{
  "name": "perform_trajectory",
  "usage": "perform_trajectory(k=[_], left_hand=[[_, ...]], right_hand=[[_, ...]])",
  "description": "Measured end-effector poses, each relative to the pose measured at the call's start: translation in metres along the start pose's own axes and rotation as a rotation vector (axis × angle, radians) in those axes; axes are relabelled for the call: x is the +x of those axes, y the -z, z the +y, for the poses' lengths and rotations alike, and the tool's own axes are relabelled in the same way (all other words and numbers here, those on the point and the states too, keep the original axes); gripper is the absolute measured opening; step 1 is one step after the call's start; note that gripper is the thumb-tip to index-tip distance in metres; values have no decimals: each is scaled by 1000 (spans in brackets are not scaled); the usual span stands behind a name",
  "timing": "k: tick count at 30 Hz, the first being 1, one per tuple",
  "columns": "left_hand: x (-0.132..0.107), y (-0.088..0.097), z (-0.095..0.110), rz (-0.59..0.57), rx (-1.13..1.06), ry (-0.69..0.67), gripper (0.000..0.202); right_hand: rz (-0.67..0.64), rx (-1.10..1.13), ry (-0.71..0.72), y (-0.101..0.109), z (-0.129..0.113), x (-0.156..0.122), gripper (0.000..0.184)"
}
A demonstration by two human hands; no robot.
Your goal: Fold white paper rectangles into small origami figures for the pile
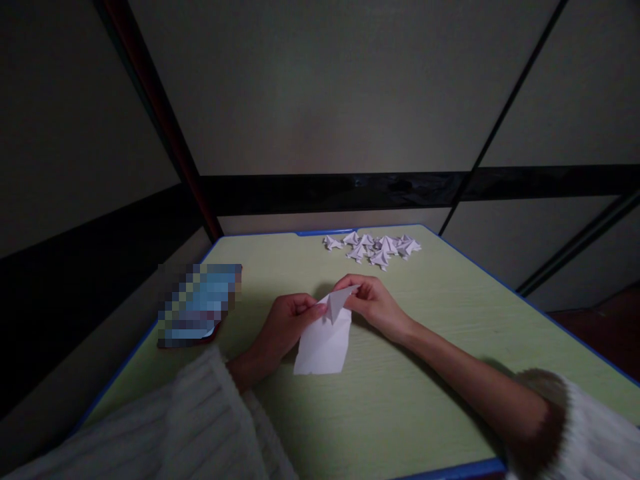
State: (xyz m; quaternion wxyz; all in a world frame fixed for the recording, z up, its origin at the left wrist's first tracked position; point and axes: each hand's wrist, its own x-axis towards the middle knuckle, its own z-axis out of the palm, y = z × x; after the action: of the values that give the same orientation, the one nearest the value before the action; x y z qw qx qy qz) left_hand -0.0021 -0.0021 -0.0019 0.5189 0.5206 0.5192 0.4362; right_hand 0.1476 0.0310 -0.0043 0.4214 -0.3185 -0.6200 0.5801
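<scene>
A partly folded sheet of white paper [324, 343] is held between my two hands above the middle of the table. Its far end is folded into pointed flaps, while the near end hangs flat toward me. My left hand [291, 319] pinches the left side of the folded end, thumb on top. On the other side, my right hand [373, 303] grips the right-hand flap between thumb and fingers. The fingertips beneath the paper are partly hidden.
Several small folded white paper figures [385, 247] lie in a cluster at the table's far side. A phone-like device [203, 307], its screen blurred out, rests at the left. The pale green table [410, 413] has a blue edge, with a panelled wall [320, 100] behind it.
</scene>
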Motion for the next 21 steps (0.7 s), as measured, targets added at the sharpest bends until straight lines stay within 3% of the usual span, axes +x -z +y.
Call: perform_trajectory(k=[13, 17, 21], left_hand=[[-2, -1, 1, 9, 93, -85, 20], [-3, -1, -1, -25, 36, -52, 18], [-1, 1, -6, 42, -116, -65, 21]], right_hand=[[-61, 18, -104, -6, -5, -1, 22], [-22, 16, -117, -7, -4, -1, 22], [28, 21, -111, -4, -3, -1, 20]])
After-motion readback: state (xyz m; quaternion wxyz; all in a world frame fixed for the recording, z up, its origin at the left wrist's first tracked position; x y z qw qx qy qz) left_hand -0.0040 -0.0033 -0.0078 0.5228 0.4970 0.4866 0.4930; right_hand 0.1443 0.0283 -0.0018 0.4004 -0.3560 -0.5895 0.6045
